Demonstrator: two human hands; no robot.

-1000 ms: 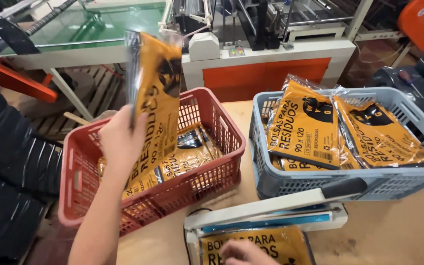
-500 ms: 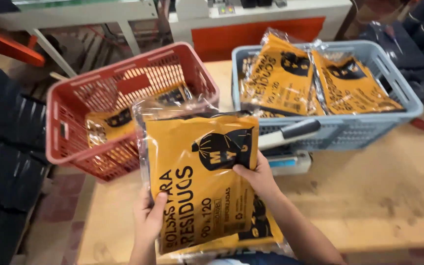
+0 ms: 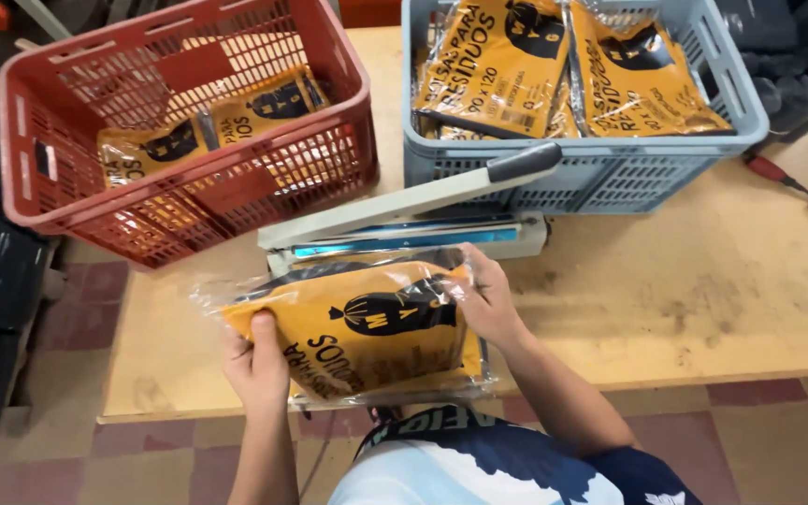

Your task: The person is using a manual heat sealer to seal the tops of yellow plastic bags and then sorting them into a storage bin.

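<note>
Both hands on orange bag packet [image 3: 367,327] in clear wrap, flat at surface [image 3: 703,290] near edge. Left hand [image 3: 256,360] grips packet's 8 o'clock corner, thumb on top; right hand [image 3: 486,297] clasps its 2 o'clock corner. Impulse sealer [image 3: 413,220] just beyond at 12, arm raised. Red basket [image 3: 189,131] at 10, blue-grey basket [image 3: 582,168] at 1, both holding matching packets.
</note>
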